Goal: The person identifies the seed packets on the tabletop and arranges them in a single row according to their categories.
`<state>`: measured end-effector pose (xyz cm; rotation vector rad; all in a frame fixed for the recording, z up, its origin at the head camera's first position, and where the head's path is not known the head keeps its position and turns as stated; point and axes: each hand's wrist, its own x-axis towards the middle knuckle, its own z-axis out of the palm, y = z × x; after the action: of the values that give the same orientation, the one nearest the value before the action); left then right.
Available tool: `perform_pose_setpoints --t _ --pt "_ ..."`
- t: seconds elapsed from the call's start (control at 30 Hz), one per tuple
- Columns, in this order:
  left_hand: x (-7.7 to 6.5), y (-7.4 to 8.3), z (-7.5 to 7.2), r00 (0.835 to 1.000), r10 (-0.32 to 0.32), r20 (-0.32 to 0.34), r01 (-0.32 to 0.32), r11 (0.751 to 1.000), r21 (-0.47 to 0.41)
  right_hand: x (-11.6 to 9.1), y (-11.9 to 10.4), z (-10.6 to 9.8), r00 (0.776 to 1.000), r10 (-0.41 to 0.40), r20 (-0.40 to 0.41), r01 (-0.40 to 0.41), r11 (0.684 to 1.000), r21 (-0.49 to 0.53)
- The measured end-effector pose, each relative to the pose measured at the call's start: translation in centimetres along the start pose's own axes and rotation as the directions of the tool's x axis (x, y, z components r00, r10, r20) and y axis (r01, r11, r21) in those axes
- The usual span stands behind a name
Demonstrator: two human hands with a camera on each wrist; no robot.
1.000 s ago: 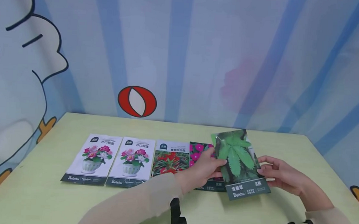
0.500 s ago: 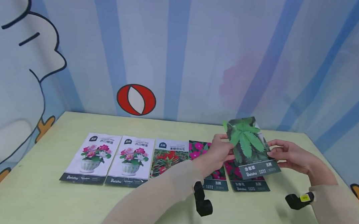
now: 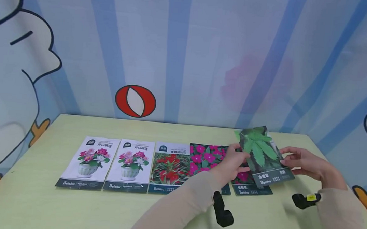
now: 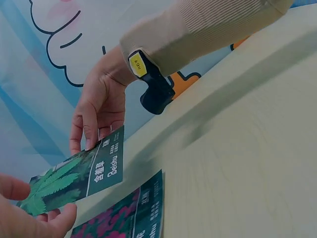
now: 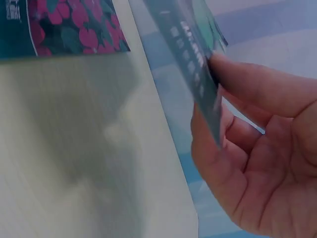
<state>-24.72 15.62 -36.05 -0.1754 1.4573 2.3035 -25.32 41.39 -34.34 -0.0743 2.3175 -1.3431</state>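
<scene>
A seed packet (image 3: 261, 155) with a green leaf picture and a dark lower band is held tilted above the table. My left hand (image 3: 228, 164) pinches its left edge, and my right hand (image 3: 307, 164) pinches the right edge between thumb and fingers. Seen from the right wrist, the packet (image 5: 190, 69) is nearly edge-on in my right hand (image 5: 262, 148). Beneath it lies a magenta-flower seed packet (image 3: 248, 189), partly covered. Another magenta-flower seed packet (image 3: 204, 156) lies to its left, partly behind my left hand and sleeve.
Further left in the same row lie two white seed packets with potted flowers (image 3: 87, 163) (image 3: 129, 165) and a red-flower seed packet (image 3: 169, 166). They rest on a pale yellow table (image 3: 84, 209). A printed blue cloth backdrop (image 3: 201, 60) rises behind the table.
Both hands have carried the green-leaf seed packet to the right, lifting it and then lowering it slightly. The rightmost magenta-flower packet has come into view beneath it.
</scene>
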Motion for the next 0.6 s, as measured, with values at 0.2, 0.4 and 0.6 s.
perform_pose_setpoints --t 0.2,0.4,0.6 --pt "-0.2 -1.2 1.4 1.000 -0.025 -0.010 0.025 1.000 -0.012 -0.4 1.4 -0.1 0.999 0.034 -0.023 -0.035 0.999 -0.023" --pt "-0.3 -2.2 2.1 0.991 -0.131 0.006 0.131 0.991 0.018 -1.2 3.1 -0.3 0.996 0.076 -0.037 -0.076 0.997 0.002" --pt "-0.1 -2.5 2.3 0.975 -0.222 0.026 0.223 0.974 -0.052 -1.8 4.4 -0.5 0.992 0.116 -0.054 -0.116 0.993 0.010"
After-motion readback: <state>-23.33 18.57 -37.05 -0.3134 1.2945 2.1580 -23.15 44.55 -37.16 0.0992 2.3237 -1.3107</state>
